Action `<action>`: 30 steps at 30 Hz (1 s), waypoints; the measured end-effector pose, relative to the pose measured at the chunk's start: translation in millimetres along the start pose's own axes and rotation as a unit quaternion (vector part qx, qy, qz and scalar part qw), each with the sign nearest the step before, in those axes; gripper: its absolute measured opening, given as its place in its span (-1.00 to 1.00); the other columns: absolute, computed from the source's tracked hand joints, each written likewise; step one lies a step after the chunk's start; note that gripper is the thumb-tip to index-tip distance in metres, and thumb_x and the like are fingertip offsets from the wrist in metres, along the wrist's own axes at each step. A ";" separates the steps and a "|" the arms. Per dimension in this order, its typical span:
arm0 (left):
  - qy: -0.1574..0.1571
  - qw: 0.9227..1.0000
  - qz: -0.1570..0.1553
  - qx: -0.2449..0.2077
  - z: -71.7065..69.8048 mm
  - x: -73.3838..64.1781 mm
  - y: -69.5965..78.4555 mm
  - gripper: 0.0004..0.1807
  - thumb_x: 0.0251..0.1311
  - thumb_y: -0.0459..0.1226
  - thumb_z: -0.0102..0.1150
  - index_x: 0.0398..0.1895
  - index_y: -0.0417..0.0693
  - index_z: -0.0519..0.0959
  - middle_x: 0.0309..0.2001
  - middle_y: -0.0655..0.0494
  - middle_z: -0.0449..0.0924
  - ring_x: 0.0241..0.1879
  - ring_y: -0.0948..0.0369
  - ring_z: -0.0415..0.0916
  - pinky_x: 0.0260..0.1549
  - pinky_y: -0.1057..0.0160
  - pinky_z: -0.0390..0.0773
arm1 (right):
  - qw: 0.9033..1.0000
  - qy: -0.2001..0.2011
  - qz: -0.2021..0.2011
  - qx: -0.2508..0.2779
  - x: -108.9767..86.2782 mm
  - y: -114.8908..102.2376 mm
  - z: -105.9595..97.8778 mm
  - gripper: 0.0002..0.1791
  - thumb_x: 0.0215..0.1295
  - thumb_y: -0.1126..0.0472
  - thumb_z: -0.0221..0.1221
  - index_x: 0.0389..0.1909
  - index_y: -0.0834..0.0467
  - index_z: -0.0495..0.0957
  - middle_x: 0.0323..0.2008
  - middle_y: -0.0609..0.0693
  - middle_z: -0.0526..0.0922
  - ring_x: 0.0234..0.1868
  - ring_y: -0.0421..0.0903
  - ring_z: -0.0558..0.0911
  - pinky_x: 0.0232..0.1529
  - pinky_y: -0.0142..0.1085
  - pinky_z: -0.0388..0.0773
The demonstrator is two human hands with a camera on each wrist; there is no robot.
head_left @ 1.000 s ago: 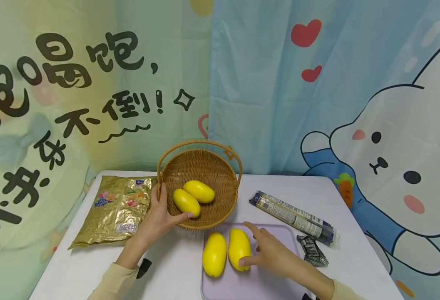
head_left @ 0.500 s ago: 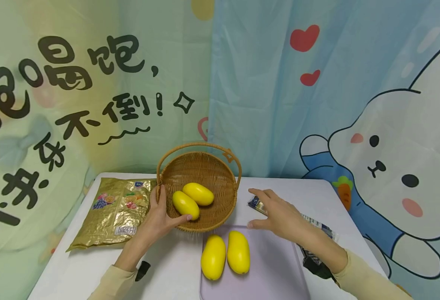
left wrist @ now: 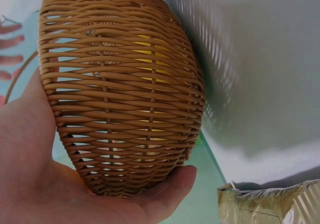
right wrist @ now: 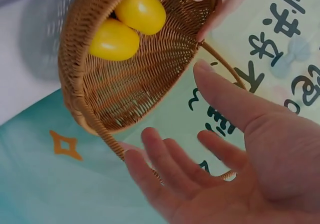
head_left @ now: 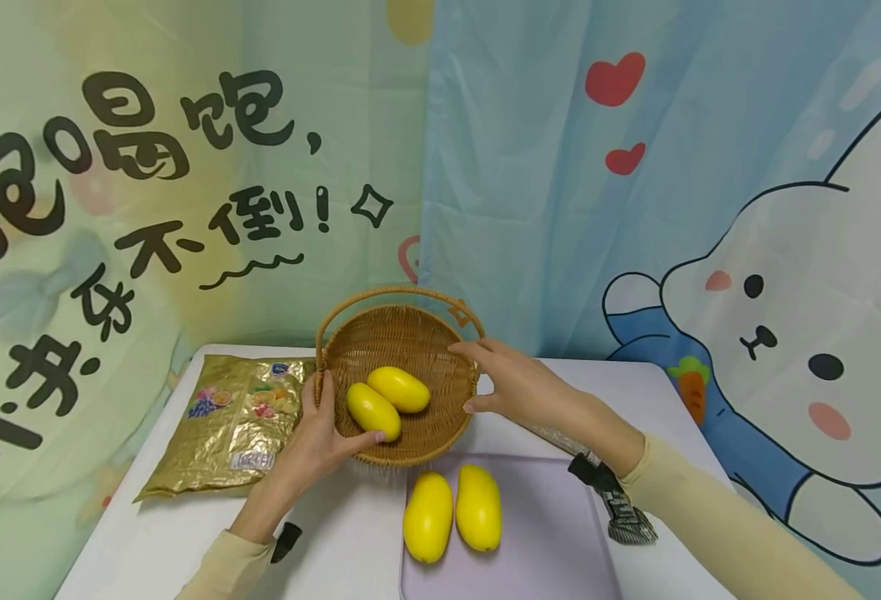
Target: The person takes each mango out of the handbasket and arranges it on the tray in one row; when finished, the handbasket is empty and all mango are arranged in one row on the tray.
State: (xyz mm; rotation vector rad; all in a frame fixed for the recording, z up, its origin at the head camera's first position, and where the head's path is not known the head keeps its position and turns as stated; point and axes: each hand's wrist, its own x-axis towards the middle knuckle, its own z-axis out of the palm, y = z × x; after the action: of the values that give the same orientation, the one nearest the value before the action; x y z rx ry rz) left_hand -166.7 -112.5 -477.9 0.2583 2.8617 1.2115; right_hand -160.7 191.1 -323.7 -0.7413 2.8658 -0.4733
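A brown wicker basket (head_left: pixel 440 392) with an arched handle is tipped toward me, its base off the table in the left wrist view. Two yellow mangoes (head_left: pixel 398 389) lie inside it. My left hand (head_left: pixel 320 437) grips its left side, thumb over the front rim and fingers behind. My right hand (head_left: pixel 515 383) is at the basket's right rim, fingers spread apart; in the right wrist view they appear beside the handle (right wrist: pixel 107 136) without a grip. Two more mangoes (head_left: pixel 478 508) lie side by side on a lilac tray (head_left: pixel 553 533) in front of the basket.
A gold foil bag (head_left: pixel 222 425) with fruit pictures lies left of the basket. To the right, partly under my right arm, are a long packet (head_left: pixel 556 437) and a small dark wrapped packet (head_left: pixel 628 517). A printed curtain (head_left: pixel 500 167) hangs behind the white table.
My right hand has moved up from a mango on the tray, then left to the basket's right rim. My left hand and the basket have stayed nearly still.
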 end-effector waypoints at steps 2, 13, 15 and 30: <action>0.001 1.000 -0.001 -0.003 -0.1 0.1 -0.4 0.49 -0.04 0.34 0.42 0.64 -0.18 -0.34 0.59 -0.34 -0.52 0.37 -0.42 0.27 0.18 -0.22 0.51 | 1.000 -0.015 -0.021 -0.003 10.9 -2.0 -1.2 -0.10 0.27 0.04 0.41 0.56 -0.07 0.18 0.41 0.13 0.37 0.21 0.05 0.55 0.08 -0.05 0.60; 0.004 1.000 0.004 -0.008 0.0 -0.1 -1.8 0.47 -0.01 0.31 0.42 0.64 -0.20 -0.33 0.58 -0.35 -0.51 0.38 -0.44 0.23 0.21 -0.26 0.48 | 0.993 -0.081 -0.081 -0.021 66.2 -13.4 4.4 -0.12 0.33 0.22 0.35 0.59 0.00 0.13 0.49 0.17 0.25 0.37 0.10 0.46 0.20 -0.05 0.57; 0.006 1.000 0.005 -0.007 0.3 -0.4 -1.7 0.48 -0.02 0.32 0.43 0.64 -0.20 -0.33 0.59 -0.34 -0.51 0.38 -0.43 0.24 0.20 -0.25 0.49 | 0.992 -0.089 -0.081 -0.030 75.3 -13.7 9.5 -0.12 0.34 0.24 0.34 0.59 -0.01 0.12 0.49 0.20 0.24 0.36 0.11 0.46 0.19 -0.06 0.57; 0.004 1.000 0.005 -0.009 -0.7 -1.6 -2.5 0.48 -0.03 0.33 0.42 0.65 -0.17 -0.33 0.59 -0.30 -0.50 0.37 -0.39 0.28 0.19 -0.22 0.51 | 0.982 -0.169 -0.060 -0.066 126.3 -11.8 55.8 0.03 0.26 0.37 0.36 0.63 -0.12 0.03 0.56 0.14 0.14 0.45 0.08 0.38 0.32 -0.03 0.49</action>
State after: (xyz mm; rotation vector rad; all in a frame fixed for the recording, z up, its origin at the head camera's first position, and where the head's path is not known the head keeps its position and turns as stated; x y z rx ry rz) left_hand -165.6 -115.0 -479.4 0.2696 2.8585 1.2408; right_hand -253.1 104.3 -379.6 -0.9208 2.5627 -0.1508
